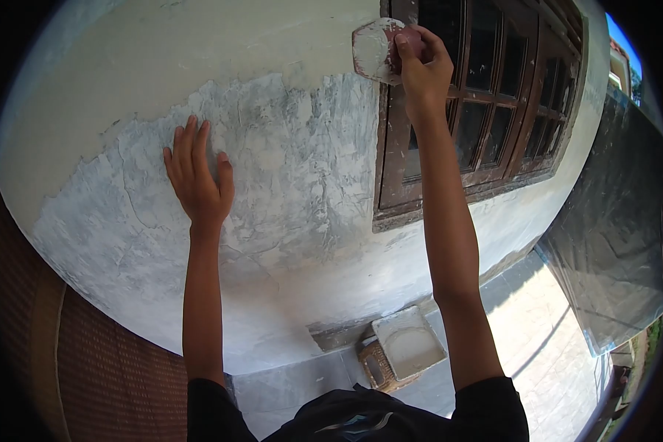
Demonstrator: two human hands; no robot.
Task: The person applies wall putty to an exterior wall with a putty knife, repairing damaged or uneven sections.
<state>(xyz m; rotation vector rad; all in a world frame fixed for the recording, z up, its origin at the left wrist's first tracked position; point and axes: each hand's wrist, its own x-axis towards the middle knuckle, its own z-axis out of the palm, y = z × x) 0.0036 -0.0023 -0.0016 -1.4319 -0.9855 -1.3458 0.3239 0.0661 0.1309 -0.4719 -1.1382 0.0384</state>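
Observation:
My left hand (197, 177) lies against the wall (295, 162), fingers stretched out over a patch coated in streaky white and grey. Higher up, my right hand (427, 70) grips a reddish putty spreader (376, 51) between thumb and fingers. White paste is smeared over most of the spreader's face. Its blade overlaps the cream wall just left of the brown window frame (392, 147). A ragged edge separates the coated patch from the cream paint above it.
Below, a square tub (443, 353) of white paste rests on a brown woven-look stool (376, 366) by the wall. Brown glazed window shutters (486, 96) fill the right. A dark sheet (604, 221) hangs farther right, and a brown woven panel (118, 361) stands at lower left.

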